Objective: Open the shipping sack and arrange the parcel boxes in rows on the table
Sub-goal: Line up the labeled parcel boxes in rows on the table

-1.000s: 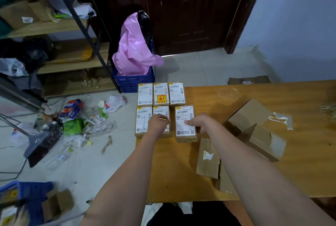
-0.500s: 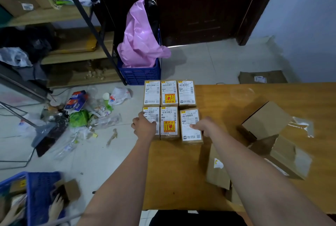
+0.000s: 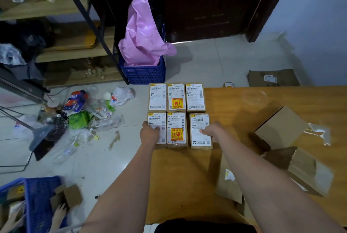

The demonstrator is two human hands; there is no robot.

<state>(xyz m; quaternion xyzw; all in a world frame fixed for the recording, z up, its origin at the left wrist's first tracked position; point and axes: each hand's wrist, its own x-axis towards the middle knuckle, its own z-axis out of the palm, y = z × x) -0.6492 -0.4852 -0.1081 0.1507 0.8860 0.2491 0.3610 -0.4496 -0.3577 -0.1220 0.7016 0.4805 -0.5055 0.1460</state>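
Squaring the near row at frame centre: our left hand [image 3: 150, 134] and right hand [image 3: 212, 131] rest on the outer labelled brown cardboard parcel boxes [image 3: 176, 129]; fingers' curl unclear; six boxes stand in two rows on the wooden table [image 3: 187, 176].

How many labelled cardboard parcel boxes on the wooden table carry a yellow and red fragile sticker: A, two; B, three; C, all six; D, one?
A: only the middle box of the far row and the middle box of the near row show a yellow and red sticker; the other four labels are plain white.
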